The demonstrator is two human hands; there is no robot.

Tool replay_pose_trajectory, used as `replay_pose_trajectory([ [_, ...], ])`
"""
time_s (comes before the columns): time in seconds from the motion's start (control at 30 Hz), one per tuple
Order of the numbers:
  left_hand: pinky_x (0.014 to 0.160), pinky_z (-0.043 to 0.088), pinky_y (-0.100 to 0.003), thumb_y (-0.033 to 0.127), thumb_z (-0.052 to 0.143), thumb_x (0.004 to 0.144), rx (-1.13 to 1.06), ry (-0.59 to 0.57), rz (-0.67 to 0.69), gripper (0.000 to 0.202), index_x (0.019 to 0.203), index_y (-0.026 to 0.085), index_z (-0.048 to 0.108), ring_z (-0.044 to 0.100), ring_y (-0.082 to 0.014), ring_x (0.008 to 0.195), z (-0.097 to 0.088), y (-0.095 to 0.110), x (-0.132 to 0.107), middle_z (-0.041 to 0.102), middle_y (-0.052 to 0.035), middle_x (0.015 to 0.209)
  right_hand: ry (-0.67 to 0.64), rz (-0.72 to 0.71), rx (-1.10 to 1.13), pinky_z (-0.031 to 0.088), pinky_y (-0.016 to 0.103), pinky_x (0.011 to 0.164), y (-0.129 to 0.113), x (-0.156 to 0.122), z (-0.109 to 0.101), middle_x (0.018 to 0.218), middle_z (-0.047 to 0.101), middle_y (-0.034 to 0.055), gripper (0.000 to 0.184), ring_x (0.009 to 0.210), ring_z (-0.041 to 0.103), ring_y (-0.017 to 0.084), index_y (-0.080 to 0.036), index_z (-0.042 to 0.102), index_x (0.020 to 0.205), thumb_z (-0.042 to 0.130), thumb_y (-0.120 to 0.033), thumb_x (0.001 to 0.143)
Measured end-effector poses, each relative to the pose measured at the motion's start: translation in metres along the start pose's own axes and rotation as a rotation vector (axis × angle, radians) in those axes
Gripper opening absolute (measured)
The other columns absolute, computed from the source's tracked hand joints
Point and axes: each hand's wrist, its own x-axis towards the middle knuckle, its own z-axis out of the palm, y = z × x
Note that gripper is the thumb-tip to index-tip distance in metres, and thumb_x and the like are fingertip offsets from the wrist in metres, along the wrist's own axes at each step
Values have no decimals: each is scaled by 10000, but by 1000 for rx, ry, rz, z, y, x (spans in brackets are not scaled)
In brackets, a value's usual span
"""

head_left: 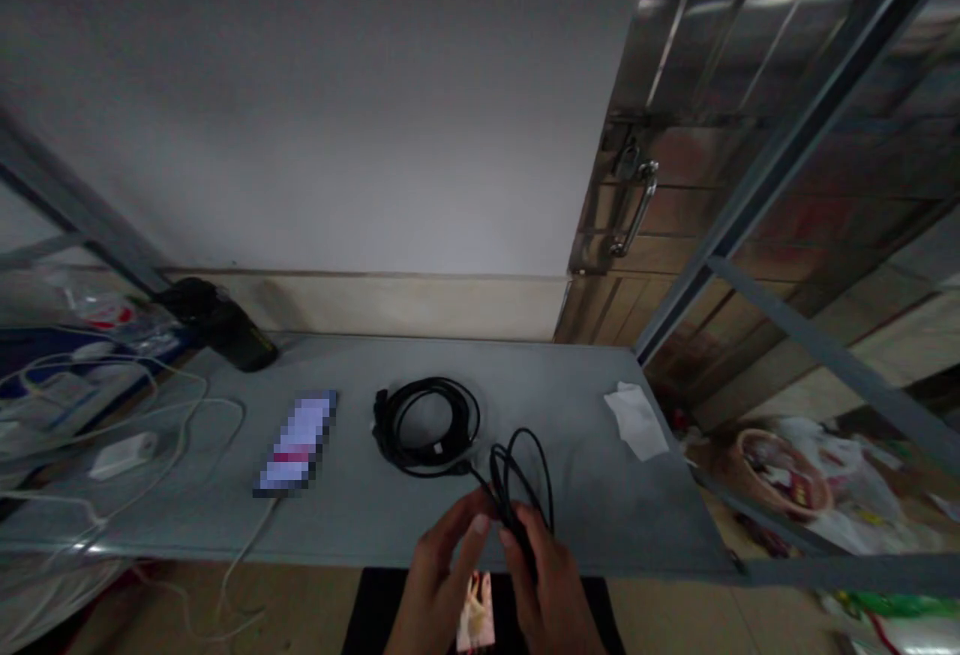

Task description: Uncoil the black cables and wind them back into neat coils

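Head view: your right hand (547, 570) pinches the black cable (504, 497) between thumb and fingers, its loose loops standing beyond your fingertips. Your left hand (444, 560) pinches the cable beside it, thumb and forefinger brought together; the exact contact is partly hidden. Both hands are at the near edge of the tabletop (577, 385), right of its middle. A strand (478, 478) extends from your left fingertips to the black coil (459, 435), which lies flat on the tabletop just beyond your hands, with a plug (381, 400) at its left side. Locate the paper (637, 422) near the right edge of the tabletop. To the left of the coil, note the phone (296, 443), its screen lit and blurred, with a white cord (256, 535) at its near end. Farther left are a white adapter (124, 455) and, toward the back, a black bottle (225, 325). Behind the tabletop is a wall (375, 135); to its right is a door (690, 155) with a metal handle (637, 213). Below, at far right, a basket (784, 508) sits among plastic bags (862, 475).
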Motion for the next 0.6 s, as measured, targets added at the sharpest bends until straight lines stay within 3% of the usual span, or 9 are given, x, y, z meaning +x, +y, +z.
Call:
replay_pose_trajectory([
  [0.1, 1074, 640, -395, 594, 694, 1051, -135, -9, -43, 412, 1267, 273, 837, 811, -305, 1203, 14, 9, 5, 857, -117, 1301, 13, 77, 40, 716, 322, 911, -2, -27, 10, 1333, 828, 83, 441, 1127, 843, 264, -335, 693, 1527, 417, -477, 1215],
  [0.23, 918, 650, -333, 605, 733, 1022, -192, -46, -60, 374, 1099, 253, 831, 817, -273, 1015, 16, 18, 7, 860, -97, 1070, -9, 209, 101, 694, 330, 989, -5, -43, 10, 1346, 820, 98, 454, 1172, 829, 268, -321, 734, 1503, 434, -498, 1212],
  [0.33, 931, 647, -356, 590, 802, 973, -188, -92, -54, 399, 1207, 267, 803, 809, -272, 996, 13, 22, 5, 853, -97, 1069, 6, 237, 133, 679, 355, 1030, -7, -38, -2, 1313, 831, 101, 486, 1183, 824, 280, -310, 770, 1450, 421, -548, 1210],
  [0.43, 917, 654, -378, 564, 882, 902, -190, -115, -67, 562, 1368, 287, 734, 813, -279, 989, 13, 26, 4, 853, -98, 1096, 76, 325, 150, 685, 376, 1027, -6, -33, -16, 1317, 830, 105, 494, 1188, 819, 298, -293, 811, 1355, 520, -642, 1161],
  [0.6, 976, 658, -411, 637, 760, 987, -210, -124, -68, 515, 1345, 267, 739, 828, -298, 1048, 13, 27, 0, 858, -124, 1124, 97, 390, 195, 689, 381, 1016, -2, -30, -29, 1293, 837, 99, 529, 1169, 820, 303, -291, 831, 1290, 571, -718, 1116],
])
